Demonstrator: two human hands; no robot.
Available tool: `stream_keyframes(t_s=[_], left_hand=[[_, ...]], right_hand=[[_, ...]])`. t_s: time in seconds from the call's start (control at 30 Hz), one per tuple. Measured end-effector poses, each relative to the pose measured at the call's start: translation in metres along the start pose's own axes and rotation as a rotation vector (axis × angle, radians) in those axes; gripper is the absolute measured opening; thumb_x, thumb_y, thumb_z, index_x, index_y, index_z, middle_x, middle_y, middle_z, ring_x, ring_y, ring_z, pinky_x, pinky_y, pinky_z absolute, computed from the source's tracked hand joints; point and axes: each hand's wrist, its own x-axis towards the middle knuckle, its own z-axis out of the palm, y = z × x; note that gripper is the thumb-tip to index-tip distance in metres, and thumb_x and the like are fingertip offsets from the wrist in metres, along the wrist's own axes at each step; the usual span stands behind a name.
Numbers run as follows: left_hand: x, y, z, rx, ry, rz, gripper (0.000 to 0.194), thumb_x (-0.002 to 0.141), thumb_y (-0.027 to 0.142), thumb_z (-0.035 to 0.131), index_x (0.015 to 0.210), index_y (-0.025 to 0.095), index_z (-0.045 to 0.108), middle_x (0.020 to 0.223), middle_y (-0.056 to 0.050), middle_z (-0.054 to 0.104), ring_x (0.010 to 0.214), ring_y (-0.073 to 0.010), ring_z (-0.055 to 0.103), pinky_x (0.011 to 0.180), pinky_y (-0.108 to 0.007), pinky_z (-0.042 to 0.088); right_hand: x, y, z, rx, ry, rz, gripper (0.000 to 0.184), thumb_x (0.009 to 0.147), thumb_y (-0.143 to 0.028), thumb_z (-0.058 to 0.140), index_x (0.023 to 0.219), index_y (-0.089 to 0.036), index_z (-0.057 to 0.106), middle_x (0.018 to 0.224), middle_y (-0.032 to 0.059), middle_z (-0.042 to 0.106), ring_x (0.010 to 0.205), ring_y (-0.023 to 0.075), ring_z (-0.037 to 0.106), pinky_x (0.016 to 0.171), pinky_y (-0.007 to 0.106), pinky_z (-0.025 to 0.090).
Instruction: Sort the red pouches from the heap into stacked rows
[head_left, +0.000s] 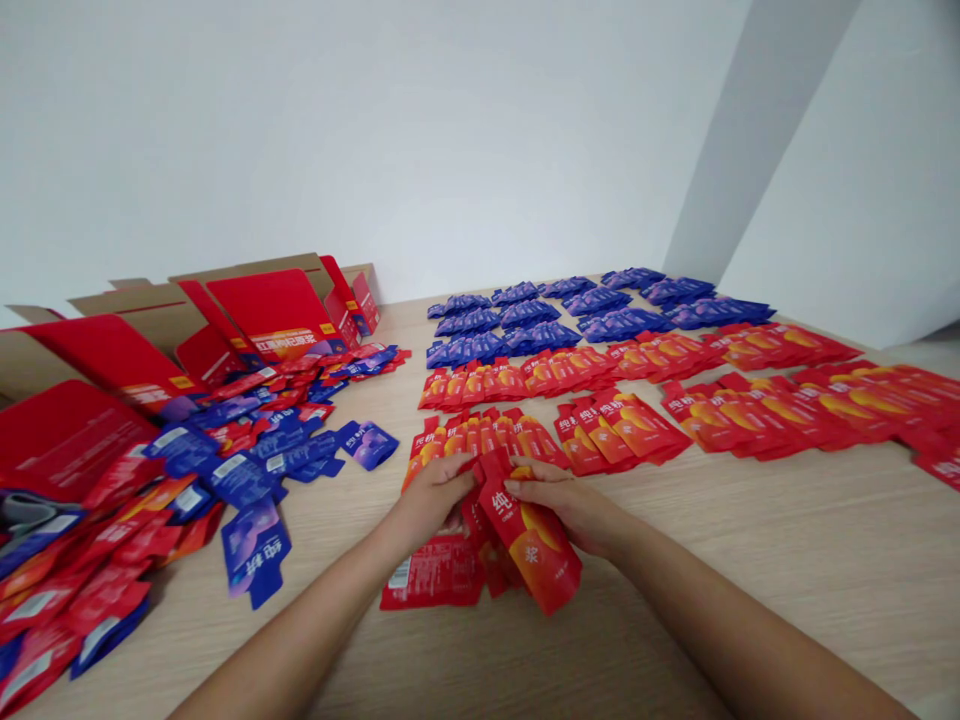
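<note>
Low over the table's front middle, my left hand (437, 497) and my right hand (562, 500) are closed on a red pouch (534, 545) with an orange picture and white characters. Its narrow neck points up and away, and it tilts to the right. My left fingers pinch near the neck; my right thumb lies on its front. More red pouches show partly behind it, and how many are in my hands is hidden. Under my left hand lies a red pouch (437, 572) with its barcode and printed text upward. Just beyond my hands is an overlapping row of red pouches (480, 437).
Fanned groups of red pouches (622, 432) extend to the right, with rows of blue pouches (525, 314) behind them, near the wall. A mixed heap of blue and red pouches (244, 475) spreads at left. Opened red cartons (266, 305) stand behind the heap.
</note>
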Motion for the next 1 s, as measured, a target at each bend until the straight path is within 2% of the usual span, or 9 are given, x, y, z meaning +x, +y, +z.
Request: stream_keyframes(t_s=[0.1,0.2,0.37,0.5,0.57,0.7,0.83,0.93,1.0], left_hand=[[0.001,-0.003,0.003,0.11,0.131,0.025,0.044,0.075,0.061,0.046,0.059,0.021,0.045,0.039,0.007,0.04,0.03,-0.0063,0.029,0.033,-0.02,0.02],[0.0,-0.003,0.006,0.234,0.196,0.11,0.052,0.082,0.064,0.031,0.054,0.021,0.042,0.042,0.004,0.041,0.037,-0.0089,0.035,0.038,-0.022,0.027],[-0.001,-0.001,0.014,0.412,0.253,0.277,0.03,0.082,0.046,0.049,0.071,0.019,0.055,0.069,0.0,0.06,0.065,-0.015,0.052,0.059,-0.025,0.041],[-0.002,-0.004,0.017,0.322,0.231,0.277,0.03,0.084,0.045,0.045,0.073,0.019,0.055,0.073,0.0,0.061,0.07,-0.0163,0.054,0.064,-0.026,0.043],[-0.002,-0.007,0.016,0.322,0.246,0.277,0.033,0.086,0.046,0.041,0.07,0.02,0.052,0.071,-0.001,0.061,0.066,-0.0164,0.054,0.062,-0.027,0.043],[-0.003,-0.01,0.01,0.706,0.271,0.28,0.033,0.088,0.043,0.038,0.066,0.021,0.051,0.065,-0.003,0.06,0.06,-0.018,0.054,0.061,-0.029,0.039],[-0.006,-0.007,-0.001,1.015,0.236,0.253,0.039,0.089,0.045,0.034,0.064,0.022,0.051,0.06,-0.005,0.058,0.057,-0.0196,0.053,0.058,-0.03,0.034],[-0.013,-0.003,-0.016,1.031,0.188,0.191,0.051,0.092,0.047,0.021,0.058,0.021,0.048,0.055,-0.003,0.054,0.056,-0.0182,0.053,0.057,-0.029,0.034],[-0.023,-0.002,-0.026,1.014,0.13,0.137,0.051,0.093,0.046,0.02,0.063,0.02,0.052,0.059,-0.002,0.056,0.06,-0.0175,0.054,0.059,-0.028,0.037]], right_hand=[[0.001,0.007,0.001,-0.075,-0.031,0.003,0.039,0.063,-0.04,0.076,0.092,-0.02,0.06,0.077,-0.0023,0.066,0.071,0.0146,0.062,0.072,0.029,0.045],[0.004,0.013,0.003,-0.175,0.016,-0.064,0.036,0.067,-0.045,0.071,0.09,-0.02,0.058,0.08,-0.002,0.064,0.074,0.0159,0.06,0.073,0.03,0.044],[0.006,0.016,0.001,-0.325,0.121,-0.244,0.033,0.07,-0.043,0.07,0.086,-0.022,0.05,0.083,-0.0023,0.059,0.078,0.0155,0.057,0.074,0.03,0.044],[0.006,0.015,0.002,-0.177,0.029,-0.086,0.051,0.064,-0.046,0.075,0.1,-0.024,0.045,0.086,-0.0038,0.06,0.073,0.014,0.06,0.072,0.03,0.046],[0.006,0.015,0.004,-0.118,-0.045,-0.007,0.051,0.063,-0.049,0.075,0.097,-0.022,0.049,0.082,-0.0028,0.062,0.071,0.0141,0.061,0.072,0.031,0.047],[0.007,0.02,0.005,-0.117,-0.101,0.008,0.042,0.064,-0.05,0.073,0.084,-0.017,0.058,0.075,-0.0012,0.064,0.069,0.0143,0.062,0.075,0.033,0.046],[0.006,0.022,0.005,-0.116,-0.102,0.046,0.04,0.062,-0.049,0.075,0.079,-0.017,0.059,0.071,-0.0019,0.065,0.065,0.0128,0.061,0.07,0.029,0.046],[0.006,0.02,0.003,-0.135,-0.051,0.084,0.039,0.06,-0.047,0.075,0.078,-0.017,0.059,0.07,-0.0022,0.065,0.06,0.0112,0.059,0.063,0.026,0.044],[0.007,0.019,0.0,-0.143,0.018,0.1,0.037,0.061,-0.045,0.075,0.078,-0.017,0.059,0.068,-0.0027,0.064,0.058,0.0113,0.058,0.06,0.025,0.044]])
